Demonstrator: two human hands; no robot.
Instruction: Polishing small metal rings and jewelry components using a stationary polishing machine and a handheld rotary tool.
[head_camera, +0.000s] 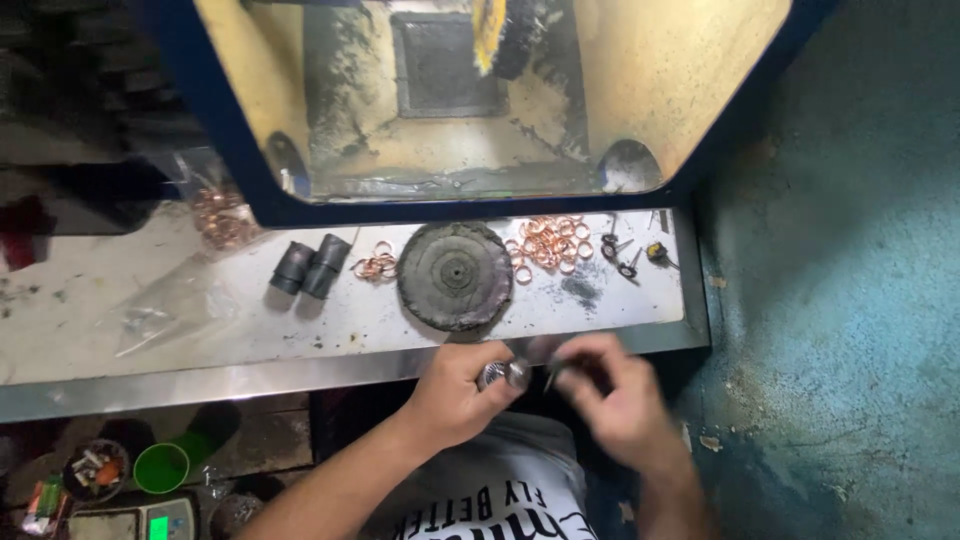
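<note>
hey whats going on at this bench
A person sits at a metal workbench in front of a polishing cabinet. Their left hand holds a small shiny metal piece at the bench edge, while the right hand, blurred, pinches a thin tool beside it. On the bench lie a round dark buffing wheel, a pile of copper rings and two dark cylinders.

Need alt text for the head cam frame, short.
Seen from above, a person's left hand pinches a small shiny metal piece while the blurred right hand holds a thin tool beside it, at the edge of a workbench. On the bench lie a dark round buffing wheel and scattered copper rings.
</note>
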